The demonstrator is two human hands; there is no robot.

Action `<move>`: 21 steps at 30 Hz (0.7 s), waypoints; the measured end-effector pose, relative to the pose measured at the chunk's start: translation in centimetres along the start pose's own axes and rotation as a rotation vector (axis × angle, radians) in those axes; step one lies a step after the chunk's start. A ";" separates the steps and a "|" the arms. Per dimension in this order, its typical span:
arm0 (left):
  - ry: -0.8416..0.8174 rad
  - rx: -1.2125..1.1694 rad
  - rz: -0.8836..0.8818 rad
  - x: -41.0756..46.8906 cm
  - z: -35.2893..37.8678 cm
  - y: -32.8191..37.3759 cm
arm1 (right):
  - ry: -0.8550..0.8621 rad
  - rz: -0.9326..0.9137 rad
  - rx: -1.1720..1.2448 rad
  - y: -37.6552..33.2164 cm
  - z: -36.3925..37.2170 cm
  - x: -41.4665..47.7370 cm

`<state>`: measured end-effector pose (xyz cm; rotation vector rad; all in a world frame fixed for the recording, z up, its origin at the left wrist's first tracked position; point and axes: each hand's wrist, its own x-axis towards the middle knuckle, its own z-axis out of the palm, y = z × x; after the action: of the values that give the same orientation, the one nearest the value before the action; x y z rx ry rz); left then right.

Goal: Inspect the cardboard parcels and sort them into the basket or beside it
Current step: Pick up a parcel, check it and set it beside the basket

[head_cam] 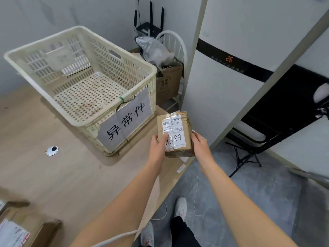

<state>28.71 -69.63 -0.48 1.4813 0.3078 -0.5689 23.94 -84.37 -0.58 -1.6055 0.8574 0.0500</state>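
A small cardboard parcel [177, 125] with a white shipping label and handwritten digits sits at the table's right edge, just right of the basket. My left hand [158, 147] grips its near left corner, thumb lying on the label. My right hand [200, 145] holds its right side. The cream plastic basket [44, 49] stands on the wooden table [62, 172] with nothing in it, and a paper sign is tied to its front wall. More cardboard parcels [21, 227] lie at the table's near left corner, partly cut off by the frame.
A round metal grommet [52, 150] is set in the tabletop left of the basket. Behind the basket, a white chair holds a cardboard box [169, 81] and a plastic bag. A white cabinet [222, 97] and black stand fill the right. Grey floor lies below.
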 end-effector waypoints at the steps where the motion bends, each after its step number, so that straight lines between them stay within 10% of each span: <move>1: 0.011 -0.012 -0.010 0.8 0.6 0.3 | -0.020 -0.002 -0.010 -0.5 -0.2 1.2; 21: 0.222 -0.097 -0.233 14.5 3.1 0.4 | -0.315 -0.089 -0.444 -5.9 4.5 17.8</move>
<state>40.57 -75.12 -7.54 1.4259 0.6792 -0.5667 41.95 -89.38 -5.41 -1.9800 0.5497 0.4453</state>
